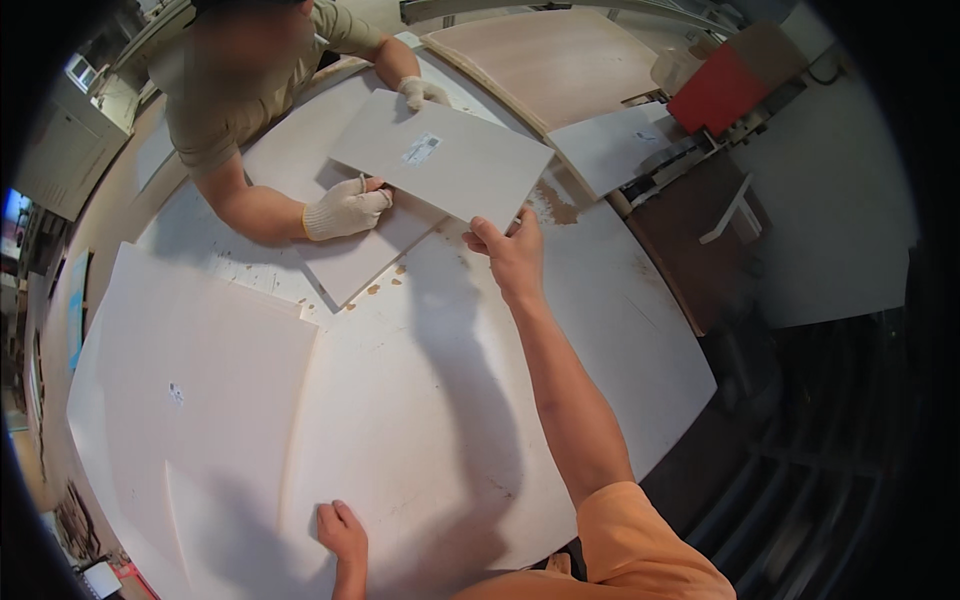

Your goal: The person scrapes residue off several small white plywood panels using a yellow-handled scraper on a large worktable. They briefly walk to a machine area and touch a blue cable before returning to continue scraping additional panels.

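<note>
My right hand (512,255) pinches the near corner of a pale rectangular panel (470,165), thumb on top and fingers beneath. This panel carries a small printed label (421,149) and is held up off the table, tilted. Across from me, a co-worker in cotton gloves has one hand (348,208) by its left near edge and the other (425,93) at its far edge. Under it, a second panel (345,270) lies on the white table surface (380,400). My left hand (343,530) is curled into a fist low over the table's near side, with nothing visible in it.
A stack of large pale panels (215,360) covers the table's left side. At the far right stands a machine with a red housing (715,95), a pale board (615,150) beside it. Another large board (550,65) lies at the back. Dark slatted framework (800,500) is at lower right.
</note>
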`<act>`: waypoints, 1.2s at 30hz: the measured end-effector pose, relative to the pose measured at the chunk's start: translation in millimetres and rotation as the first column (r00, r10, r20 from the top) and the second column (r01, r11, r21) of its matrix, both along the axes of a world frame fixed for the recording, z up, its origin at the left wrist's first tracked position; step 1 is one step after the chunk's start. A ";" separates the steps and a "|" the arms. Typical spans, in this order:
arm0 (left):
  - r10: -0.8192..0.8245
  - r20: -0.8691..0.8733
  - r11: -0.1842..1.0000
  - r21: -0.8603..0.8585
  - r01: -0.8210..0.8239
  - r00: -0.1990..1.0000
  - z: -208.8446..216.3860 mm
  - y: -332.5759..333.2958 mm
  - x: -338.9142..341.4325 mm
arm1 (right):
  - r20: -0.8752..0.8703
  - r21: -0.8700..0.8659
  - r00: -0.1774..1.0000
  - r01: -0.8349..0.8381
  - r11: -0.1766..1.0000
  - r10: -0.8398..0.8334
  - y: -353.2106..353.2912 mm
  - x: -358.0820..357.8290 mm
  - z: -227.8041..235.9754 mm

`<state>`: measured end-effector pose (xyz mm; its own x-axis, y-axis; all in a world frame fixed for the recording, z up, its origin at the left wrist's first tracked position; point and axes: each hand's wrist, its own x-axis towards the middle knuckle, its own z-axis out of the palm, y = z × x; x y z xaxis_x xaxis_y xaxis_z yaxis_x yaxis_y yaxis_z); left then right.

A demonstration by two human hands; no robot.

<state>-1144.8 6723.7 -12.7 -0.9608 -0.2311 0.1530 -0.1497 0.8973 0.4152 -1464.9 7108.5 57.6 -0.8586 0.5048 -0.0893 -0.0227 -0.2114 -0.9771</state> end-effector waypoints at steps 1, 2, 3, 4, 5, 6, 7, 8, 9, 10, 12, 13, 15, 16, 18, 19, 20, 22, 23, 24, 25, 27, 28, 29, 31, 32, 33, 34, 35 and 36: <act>-0.018 -0.003 0.999 0.050 0.018 1.000 4.9 9.6 -12.0 | 0.011 -0.013 1.000 -0.008 1.000 0.008 -1.7 2.0 -1.2; -0.061 0.022 0.982 0.180 0.056 0.998 8.9 24.4 -26.9 | 0.024 -0.025 1.000 -0.016 1.000 0.017 -4.6 5.3 -2.7; -0.125 0.011 0.936 0.333 0.114 0.992 12.4 44.8 -47.0 | 0.039 -0.035 0.999 -0.020 0.999 0.021 -7.6 9.4 -4.1; -0.164 0.185 0.916 0.393 0.080 0.969 20.5 64.5 -69.4 | 0.056 -0.055 0.998 -0.016 0.998 0.019 -11.7 14.2 -5.5; -0.274 0.113 0.886 0.417 0.204 0.955 26.6 88.3 -97.4 | 0.075 -0.077 0.997 -0.015 0.997 0.021 -18.2 20.3 -7.0; -0.317 0.049 0.805 0.542 0.242 0.947 33.0 114.4 -128.5 | 0.086 -0.100 0.996 -0.021 0.995 0.030 -25.5 26.9 -8.4; -0.319 0.099 0.736 0.652 0.180 0.943 40.6 137.5 -161.0 | 0.105 -0.119 0.994 0.003 0.993 0.009 -32.5 34.6 -9.6; -0.344 0.040 0.659 0.722 0.211 0.938 46.1 158.1 -196.4 | 0.121 -0.140 0.993 0.016 0.990 0.001 -40.1 43.8 -10.7; -0.335 -0.011 0.629 0.742 0.232 0.942 49.4 177.7 -233.2 | 0.164 -0.161 0.986 0.040 0.986 -0.013 -47.9 53.4 -11.5; -0.329 0.083 0.572 0.810 0.128 0.941 52.4 192.4 -264.3 | 0.092 -0.237 0.995 -0.005 0.972 0.027 -54.7 64.4 -12.0; -0.400 0.261 0.558 0.830 0.007 0.879 54.6 207.2 -306.6 | 0.081 -0.262 0.996 -0.021 0.965 0.044 -65.5 86.1 -13.4; -0.387 0.208 0.543 0.839 0.040 0.898 54.6 209.8 -316.1 | 0.056 -0.270 0.997 -0.036 0.962 0.053 -69.9 95.2 -13.6; -0.379 0.103 0.512 0.851 0.115 0.920 50.6 208.8 -325.6 | 0.100 -0.332 0.993 -0.025 0.943 0.061 -71.2 112.7 -15.1; -0.413 0.126 0.421 0.904 0.067 0.902 49.1 201.9 -324.8 | 0.107 -0.366 0.992 -0.026 0.930 0.070 -70.2 120.8 -15.9; -0.493 0.123 0.374 0.924 0.082 0.862 46.7 194.0 -316.9 | 0.132 -0.405 0.988 -0.022 0.914 0.082 -64.9 132.9 -17.9; -0.524 0.142 0.363 0.929 0.069 0.840 46.8 191.3 -312.3 | 0.141 -0.428 0.986 -0.023 0.904 0.092 -61.2 137.8 -18.8; -0.548 0.142 0.346 0.936 0.069 0.824 48.3 189.1 -308.1 | 0.165 -0.418 0.980 -0.030 0.908 0.109 -57.1 142.1 -19.4; -0.597 0.116 0.297 0.951 0.084 0.794 54.7 187.9 -302.6 | 0.151 -0.374 0.980 -0.065 0.925 0.130 -48.7 149.6 -18.9; -0.617 0.166 0.310 0.950 0.043 0.769 59.6 187.4 -301.1 | 0.149 -0.352 0.979 -0.078 0.933 0.138 -44.6 153.0 -17.7; -0.640 0.199 0.314 0.949 0.016 0.742 65.1 187.4 -300.7 | 0.146 -0.359 0.980 -0.073 0.931 0.133 -41.2 155.4 -16.6; -0.657 0.222 0.310 0.951 -0.011 0.720 70.6 187.8 -301.2 | 0.127 -0.346 0.982 -0.090 0.934 0.142 -37.4 158.2 -14.7; -0.584 0.274 0.385 0.922 -0.036 0.764 81.1 188.3 -304.7 | 0.113 -0.328 0.983 -0.102 0.939 0.147 -30.1 165.1 -9.8; -0.553 0.300 0.418 0.907 -0.052 0.778 85.2 186.7 -309.6 | 0.111 -0.316 0.982 -0.113 0.942 0.155 -26.7 169.3 -7.3; -0.520 0.325 0.450 0.890 -0.070 0.790 88.5 185.9 -313.1 | 0.112 -0.307 0.980 -0.123 0.944 0.164 -22.7 174.6 -4.6; -0.415 0.354 0.489 0.864 -0.122 0.838 94.2 178.1 -320.5 | 0.107 -0.287 0.978 -0.140 0.947 0.177 -16.2 185.4 -1.0; -0.435 0.357 0.505 0.857 -0.105 0.827 95.7 174.7 -320.2 | 0.101 -0.278 0.978 -0.148 0.949 0.182 -13.3 191.4 -0.1; -0.515 0.304 0.450 0.892 -0.049 0.801 97.1 170.9 -319.5 | 0.094 -0.269 0.977 -0.159 0.950 0.191 -10.8 197.4 0.9; -0.532 0.234 0.384 0.923 -0.014 0.814 97.5 169.1 -312.2 | 0.097 -0.281 0.974 -0.171 0.944 0.205 -7.3 202.3 0.9; -0.550 0.201 0.350 0.937 0.004 0.811 98.0 166.7 -307.6 | 0.096 -0.291 0.970 -0.187 0.938 0.223 -4.2 206.6 0.7; -0.567 0.168 0.314 0.949 0.022 0.806 98.5 164.5 -301.9 | 0.091 -0.302 0.969 -0.193 0.934 0.230 -1.9 210.6 0.1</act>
<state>-1446.6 6888.2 85.8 -0.8705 0.3555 -0.3405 -0.3459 0.0503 0.9369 -1254.4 7106.6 57.6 -0.9154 0.2495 -0.3159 0.1700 -0.4715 -0.8653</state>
